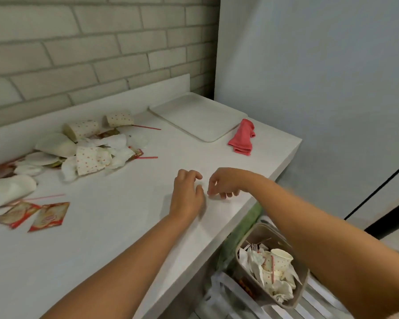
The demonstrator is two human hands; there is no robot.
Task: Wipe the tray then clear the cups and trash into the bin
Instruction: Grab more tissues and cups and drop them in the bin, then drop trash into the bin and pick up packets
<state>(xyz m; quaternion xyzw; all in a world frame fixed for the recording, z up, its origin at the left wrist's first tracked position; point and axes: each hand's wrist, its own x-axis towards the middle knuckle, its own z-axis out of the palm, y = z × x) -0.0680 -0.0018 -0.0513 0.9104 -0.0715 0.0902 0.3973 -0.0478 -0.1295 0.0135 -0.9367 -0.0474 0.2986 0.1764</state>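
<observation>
A: Surface and room?

B: White counter point(115, 226). A brick wall point(78, 54) runs behind it and a plain wall point(309, 77) closes the right side.

A: Hands?

B: The left hand point(188, 194) lies palm down on the counter, fingers loosely curled and holding nothing. The right hand point(224, 183) is just beside it. Its fingers are curled down, with the tips at the surface. I cannot tell whether they pinch anything.

A: Task items, relative to the fingers?

B: The tray point(198, 116) is beyond both sets of fingers, at the counter's far corner. The cloth point(242, 137) is beyond the right fingers, at the tray's near corner. The cups point(91, 158) are well left of the left fingers and farther back. They lie on their sides among napkins point(115, 141) and straws point(146, 127). The sachets point(47, 216) are far left of the left fingers, toward the near edge. The bin point(303, 291) is off the counter, below and nearer than the right fingers, under the right forearm. It holds dotted cups and crumpled paper.

A: Anything hidden or unclear?

B:
- The trash pile is cut off at the left edge of the view.
- A green shape between the counter edge and the bin is blurred and cannot be identified.
- The white slatted thing under the bin is only partly in view.
- The right fingertips hide the spot they touch.
</observation>
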